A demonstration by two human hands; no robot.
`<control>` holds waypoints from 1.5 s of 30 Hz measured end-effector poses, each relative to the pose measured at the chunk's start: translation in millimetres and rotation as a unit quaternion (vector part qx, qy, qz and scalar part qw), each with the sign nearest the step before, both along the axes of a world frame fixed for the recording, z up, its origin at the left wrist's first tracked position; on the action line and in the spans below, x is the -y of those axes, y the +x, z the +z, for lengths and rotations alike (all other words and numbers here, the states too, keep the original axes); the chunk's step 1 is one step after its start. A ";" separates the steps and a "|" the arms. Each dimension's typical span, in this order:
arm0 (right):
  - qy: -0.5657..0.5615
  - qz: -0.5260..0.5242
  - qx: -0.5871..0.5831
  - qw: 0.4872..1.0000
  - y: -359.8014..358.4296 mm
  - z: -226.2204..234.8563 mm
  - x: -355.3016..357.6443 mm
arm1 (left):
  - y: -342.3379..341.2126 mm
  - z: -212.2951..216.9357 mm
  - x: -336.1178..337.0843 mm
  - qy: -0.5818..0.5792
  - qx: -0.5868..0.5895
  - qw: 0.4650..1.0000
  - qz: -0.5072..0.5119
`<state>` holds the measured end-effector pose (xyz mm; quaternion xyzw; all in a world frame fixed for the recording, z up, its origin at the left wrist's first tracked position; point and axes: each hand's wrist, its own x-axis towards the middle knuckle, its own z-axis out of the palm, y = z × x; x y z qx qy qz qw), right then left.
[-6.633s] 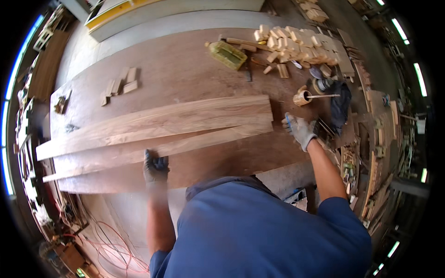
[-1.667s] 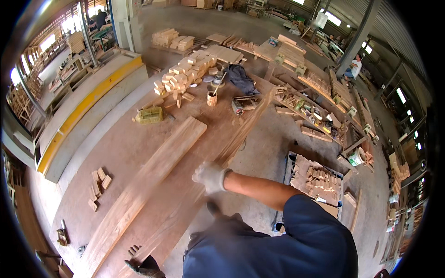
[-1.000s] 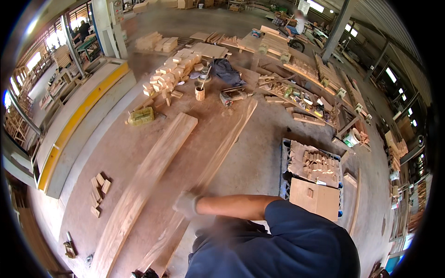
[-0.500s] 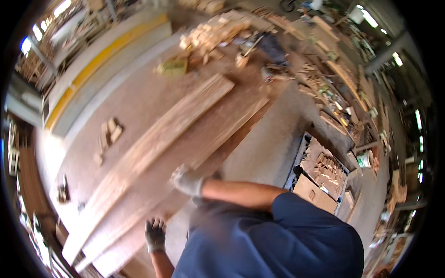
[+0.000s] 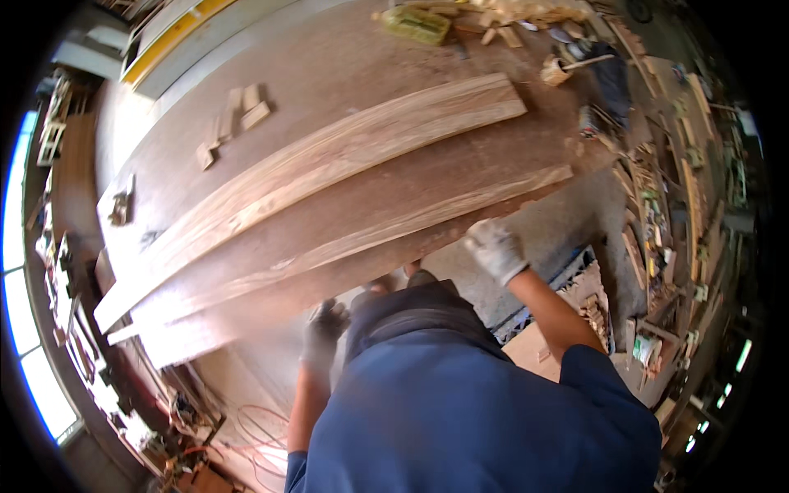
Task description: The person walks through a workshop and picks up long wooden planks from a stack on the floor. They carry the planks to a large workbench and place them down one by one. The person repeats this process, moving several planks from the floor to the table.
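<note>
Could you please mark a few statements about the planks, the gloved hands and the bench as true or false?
1. Both hands wear gloves. True: the left hand has a dark glove, the right hand a light one.
2. The right hand is at the near edge of the long plank. True.
3. Only one plank lies on the workbench. False: a lighter plank lies beside it.
4. The small wood blocks sit on top of the planks. False: they lie apart on the bench.
</note>
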<state>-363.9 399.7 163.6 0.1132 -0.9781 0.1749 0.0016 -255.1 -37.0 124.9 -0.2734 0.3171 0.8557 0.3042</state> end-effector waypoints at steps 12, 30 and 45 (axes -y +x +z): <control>0.100 0.095 0.085 0.987 -83.5 8.6 -11.2 | 14.9 7.8 -45.7 0.022 0.119 0.981 0.150; 0.137 0.126 -0.071 0.980 -131.9 -21.3 18.2 | 26.7 17.6 -50.8 -0.092 0.159 0.965 0.187; 0.097 0.140 -0.054 0.984 -72.4 -19.8 7.7 | 2.4 25.5 -57.1 -0.143 0.166 0.963 0.158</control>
